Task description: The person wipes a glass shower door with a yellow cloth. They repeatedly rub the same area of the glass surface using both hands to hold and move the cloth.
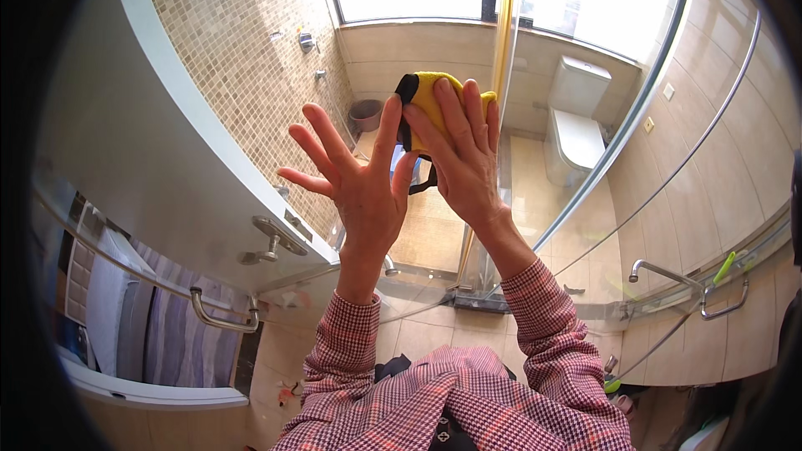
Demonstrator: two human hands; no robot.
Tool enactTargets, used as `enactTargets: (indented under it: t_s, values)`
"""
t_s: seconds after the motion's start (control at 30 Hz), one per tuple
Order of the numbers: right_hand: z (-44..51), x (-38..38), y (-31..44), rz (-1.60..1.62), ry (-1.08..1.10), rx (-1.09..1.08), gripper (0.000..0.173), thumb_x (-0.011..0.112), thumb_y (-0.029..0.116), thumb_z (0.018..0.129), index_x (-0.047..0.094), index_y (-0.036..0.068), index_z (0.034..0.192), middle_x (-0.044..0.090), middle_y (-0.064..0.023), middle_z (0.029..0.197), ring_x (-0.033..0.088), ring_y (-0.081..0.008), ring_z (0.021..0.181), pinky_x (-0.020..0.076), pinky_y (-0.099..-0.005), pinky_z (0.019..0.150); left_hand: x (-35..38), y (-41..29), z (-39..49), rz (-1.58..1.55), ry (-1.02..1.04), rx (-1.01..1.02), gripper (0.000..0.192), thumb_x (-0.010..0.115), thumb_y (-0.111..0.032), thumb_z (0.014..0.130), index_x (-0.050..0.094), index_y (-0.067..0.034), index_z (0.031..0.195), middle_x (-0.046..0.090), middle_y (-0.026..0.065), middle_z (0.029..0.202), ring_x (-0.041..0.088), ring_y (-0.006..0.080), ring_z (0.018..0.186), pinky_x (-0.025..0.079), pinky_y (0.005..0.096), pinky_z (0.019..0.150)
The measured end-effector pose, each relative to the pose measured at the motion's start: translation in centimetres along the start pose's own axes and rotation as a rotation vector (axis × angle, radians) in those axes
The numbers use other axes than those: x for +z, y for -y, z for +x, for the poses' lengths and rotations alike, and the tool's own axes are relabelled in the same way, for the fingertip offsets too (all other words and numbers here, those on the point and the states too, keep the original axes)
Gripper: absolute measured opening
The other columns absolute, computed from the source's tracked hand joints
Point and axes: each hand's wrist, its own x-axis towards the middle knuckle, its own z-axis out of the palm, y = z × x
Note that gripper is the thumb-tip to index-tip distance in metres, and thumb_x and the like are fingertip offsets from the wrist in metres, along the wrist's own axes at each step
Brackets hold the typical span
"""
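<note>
A yellow cloth (427,89) with a black edge band (407,88) is in front of me at chest height or above. My right hand (467,178) lies over it, palm away from me, with the fingers extended across the fabric. Beside it my left hand (366,200) is spread wide. Its index fingertip meets the black band, and its thumb is near the cloth's lower edge; whether they grip it is unclear. A black strap (428,185) hangs in a loop below the cloth. Clear glass seems to stand around the hands, but contact with it cannot be made out.
A white door (188,156) with a lever handle (269,247) stands at left. Chrome bar handles (219,319) show on both sides. Behind are a gold-coloured vertical frame (505,19), a toilet (573,138), a bucket (365,114) and a mosaic wall (238,44). A green-handled object (725,267) is at right.
</note>
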Motion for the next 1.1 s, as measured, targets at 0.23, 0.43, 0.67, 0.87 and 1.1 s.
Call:
enactTargets:
  t_s: [0.23, 0.43, 0.67, 0.87, 1.1]
  values:
    - [-0.2, -1.0, -0.8, 0.007, -0.023, -0.039, 0.059, 0.068, 0.003, 0.084, 0.058, 0.020, 0.140, 0.040, -0.0008, 0.157, 0.027, -0.0240, 0.150, 0.0159, -0.0463, 0.124, -0.4, -0.1, 0.0, -0.011, 0.020, 0.018, 0.057, 0.049, -0.053, 0.099, 0.037, -0.038, 0.153, -0.009, 0.0299, 0.162, -0.020, 0.0464, 0.148, -0.027, 0.0708, 0.100]
    - [0.1, -2.5, -0.7, 0.012, -0.043, 0.016, 0.049, 0.063, 0.004, 0.091, 0.059, 0.016, 0.138, 0.042, -0.0030, 0.155, 0.031, -0.0243, 0.148, 0.0202, -0.0455, 0.123, -0.2, 0.1, 0.1, 0.016, -0.012, 0.029, 0.057, 0.042, -0.058, 0.100, 0.038, -0.037, 0.153, -0.007, 0.0271, 0.163, -0.015, 0.0482, 0.148, -0.019, 0.0760, 0.101]
    - [1.2, -3.7, -2.2, -0.243, -0.154, 0.100, 0.055, 0.057, 0.007, 0.096, 0.043, 0.012, 0.149, 0.028, -0.0106, 0.162, 0.017, -0.0300, 0.152, 0.0091, -0.0507, 0.123, -0.4, 0.4, -0.1, -0.087, 0.006, 0.038, 0.058, 0.052, -0.049, 0.098, 0.039, -0.035, 0.152, -0.009, 0.0277, 0.163, -0.018, 0.0464, 0.148, -0.028, 0.0712, 0.099]
    - [0.7, -2.3, -2.8, -0.283, -0.074, 0.130, 0.064, 0.061, 0.011, 0.095, 0.035, 0.010, 0.154, 0.018, -0.0140, 0.165, 0.012, -0.0324, 0.153, 0.0016, -0.0556, 0.121, -1.0, -0.7, 0.1, -0.241, -0.010, 0.015, 0.062, 0.060, -0.037, 0.093, 0.040, -0.032, 0.152, -0.007, 0.0261, 0.164, -0.016, 0.0453, 0.149, -0.024, 0.0735, 0.101]
    - [0.7, -2.9, -2.9, -0.433, -0.068, 0.096, 0.064, 0.062, 0.009, 0.094, 0.036, 0.007, 0.153, 0.025, -0.0133, 0.163, 0.015, -0.0322, 0.153, 0.0021, -0.0527, 0.121, 1.7, -4.1, 1.5, -0.443, 0.121, 0.180, 0.075, 0.069, -0.026, 0.090, 0.033, -0.030, 0.156, 0.000, 0.0202, 0.166, -0.010, 0.0383, 0.152, -0.021, 0.0684, 0.108]
